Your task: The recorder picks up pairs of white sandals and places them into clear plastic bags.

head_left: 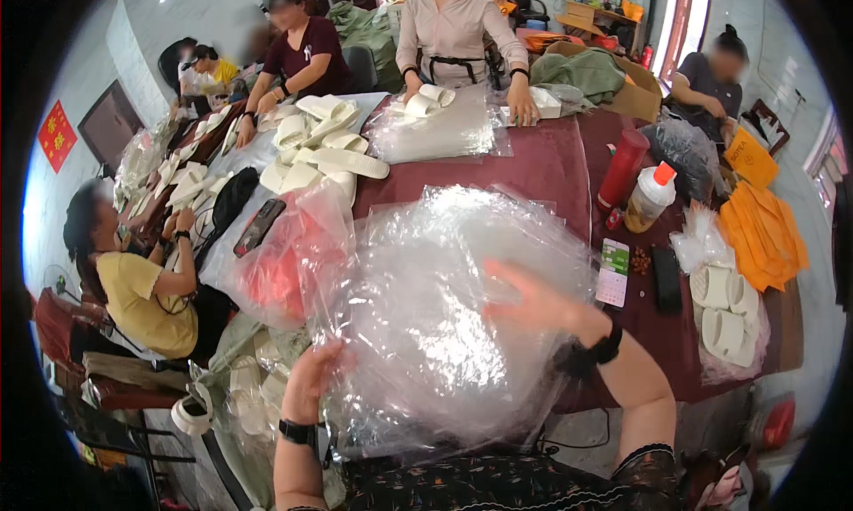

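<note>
I see the clear plastic bags heaped at the near edge of the maroon tabletop, overhanging toward the lap. I judge that the slick layers could slide off or cling together, with only their left margin seemingly gripped. They look glossy, crinkled and streaked with glare. My left hand curls around that margin; my right hand, spread wide and blurred, grips nothing, though I cannot tell whether it touches them. Beside them lie a reddish bag and a phone.

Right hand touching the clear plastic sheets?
Cannot tell: in the head view the right hand is blurred over the clear plastic sheets; neither contact nor gap shows plainly.
</note>
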{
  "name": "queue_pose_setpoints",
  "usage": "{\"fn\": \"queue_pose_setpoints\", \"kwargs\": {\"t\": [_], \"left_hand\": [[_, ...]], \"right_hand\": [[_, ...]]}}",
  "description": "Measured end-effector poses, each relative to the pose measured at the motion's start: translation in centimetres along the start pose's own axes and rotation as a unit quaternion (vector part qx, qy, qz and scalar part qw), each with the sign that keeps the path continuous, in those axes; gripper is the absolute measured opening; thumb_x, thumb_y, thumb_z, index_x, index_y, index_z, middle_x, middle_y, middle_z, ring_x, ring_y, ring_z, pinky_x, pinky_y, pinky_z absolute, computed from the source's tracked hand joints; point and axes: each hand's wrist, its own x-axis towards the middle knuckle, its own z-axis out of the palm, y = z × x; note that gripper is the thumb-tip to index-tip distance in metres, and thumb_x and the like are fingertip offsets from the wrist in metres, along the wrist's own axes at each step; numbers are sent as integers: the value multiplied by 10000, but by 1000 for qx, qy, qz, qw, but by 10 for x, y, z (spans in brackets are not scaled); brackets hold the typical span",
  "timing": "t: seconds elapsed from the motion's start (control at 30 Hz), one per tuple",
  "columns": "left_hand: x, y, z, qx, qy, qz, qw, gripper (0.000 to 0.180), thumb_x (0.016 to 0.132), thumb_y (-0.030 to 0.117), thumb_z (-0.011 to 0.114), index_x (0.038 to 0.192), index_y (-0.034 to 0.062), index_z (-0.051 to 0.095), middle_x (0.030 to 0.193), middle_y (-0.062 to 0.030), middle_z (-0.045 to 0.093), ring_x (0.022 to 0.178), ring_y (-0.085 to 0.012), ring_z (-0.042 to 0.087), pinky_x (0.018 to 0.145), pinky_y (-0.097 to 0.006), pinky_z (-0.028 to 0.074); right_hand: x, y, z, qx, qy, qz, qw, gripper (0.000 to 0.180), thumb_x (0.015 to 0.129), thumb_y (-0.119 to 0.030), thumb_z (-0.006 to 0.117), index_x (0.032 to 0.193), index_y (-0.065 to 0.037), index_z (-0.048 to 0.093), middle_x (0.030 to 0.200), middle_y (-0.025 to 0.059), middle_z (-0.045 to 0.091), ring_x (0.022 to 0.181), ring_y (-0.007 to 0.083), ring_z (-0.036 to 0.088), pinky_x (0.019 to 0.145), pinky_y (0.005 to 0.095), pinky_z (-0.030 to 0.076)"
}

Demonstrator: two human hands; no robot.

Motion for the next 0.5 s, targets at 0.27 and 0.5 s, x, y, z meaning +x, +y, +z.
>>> {"fn": "queue_pose_setpoints", "kwargs": {"t": [0.27,0.5], "left_hand": [[7,-18,-31,-16,25,-36,999,154,909,21,611,1063,21,624,973,-48,663,898,-188,646,791,-350,555],[8,-12,-41,-21,-43,29,998,112,902,-13,595,1005,0,638,930,-78,673,823,-210,647,776,-318,509]], "right_hand": [[103,66,-36,-224,189,223,930,914,680,-436,837,1371,28,461,1329,198,558,1275,382,471,1067,493,364],[104,11,-5,-377,165,189,892,658,675,-229,824,1255,-90,547,1291,106,538,1186,311,505,977,445,404]]}}
